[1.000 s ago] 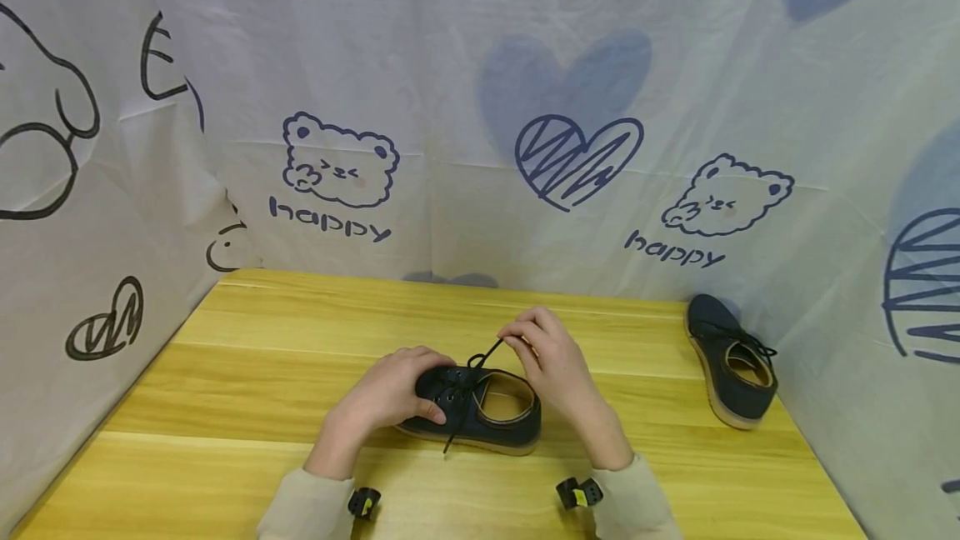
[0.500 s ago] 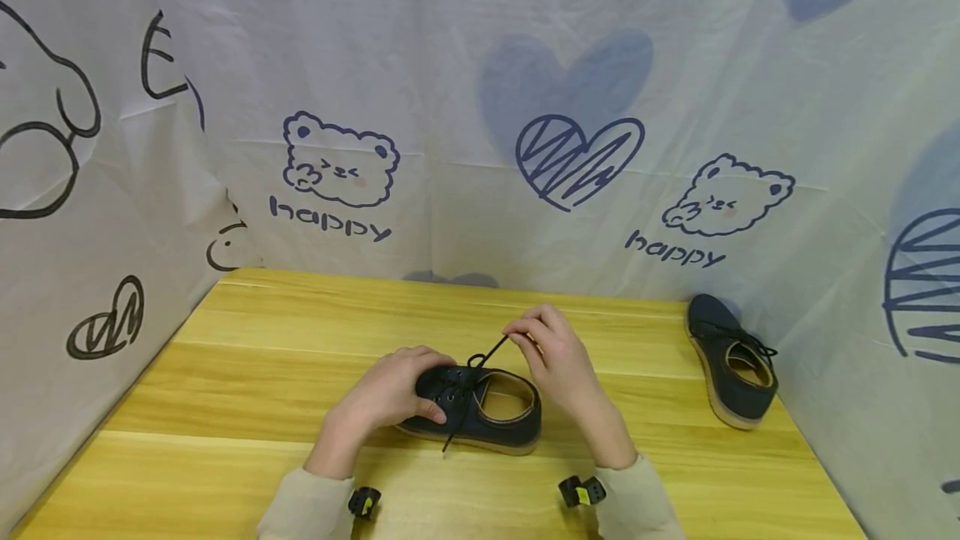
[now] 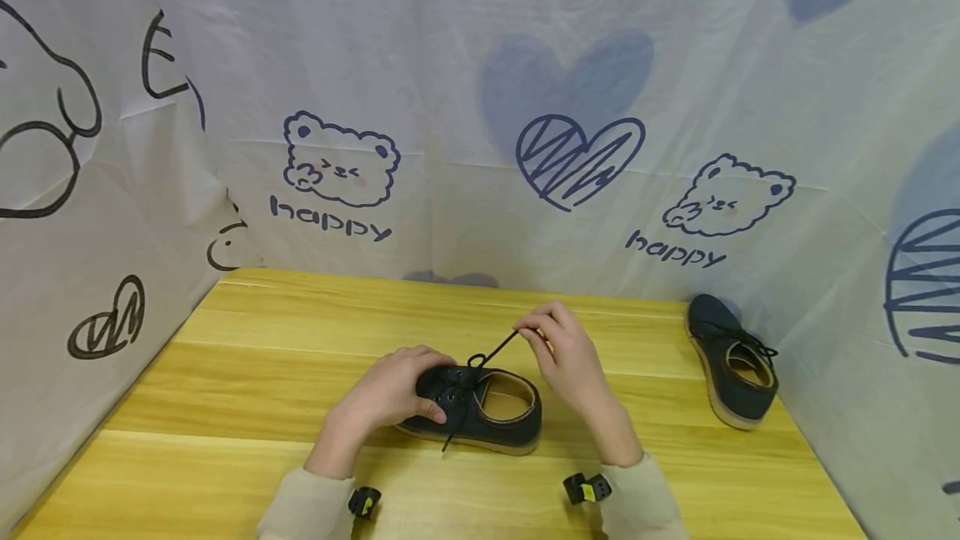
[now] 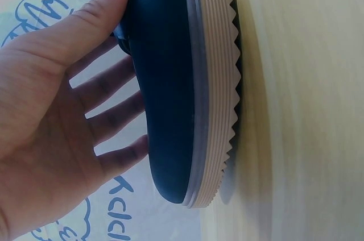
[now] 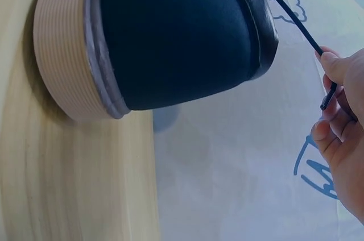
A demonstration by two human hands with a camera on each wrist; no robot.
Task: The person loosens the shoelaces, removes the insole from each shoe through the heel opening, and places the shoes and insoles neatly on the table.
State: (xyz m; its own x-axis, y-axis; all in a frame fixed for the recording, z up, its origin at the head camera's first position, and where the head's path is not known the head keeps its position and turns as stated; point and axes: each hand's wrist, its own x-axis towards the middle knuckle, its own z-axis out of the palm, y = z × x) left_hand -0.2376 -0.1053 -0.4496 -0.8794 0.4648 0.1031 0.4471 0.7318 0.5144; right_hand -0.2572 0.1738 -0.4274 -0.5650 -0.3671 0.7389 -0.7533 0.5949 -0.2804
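Observation:
A dark navy lace-up shoe (image 3: 487, 433) with a tan sole lies on the table, toe to the left. My left hand (image 3: 393, 390) grips its front, thumb on the near side and fingers over the far side; the left wrist view shows the fingers partly behind the shoe (image 4: 165, 93). Between thumb and fingertips my right hand (image 3: 566, 357) pinches one end of the black shoelace (image 3: 501, 347), drawn taut up and to the right. In the right wrist view the tip of the lace (image 5: 327, 99) sticks out below the pinch. A small loop stands at the knot, and the other lace end hangs over the near side.
A matching shoe (image 3: 727, 357), its lace tied, stands at the right end of the wooden table (image 3: 300, 323). White cloth (image 3: 450, 215) printed with hearts and bears hangs behind and at both sides.
My right hand has moved a little to the right and up, drawing the shoelace out longer. My left hand and the shoe have stayed in place.

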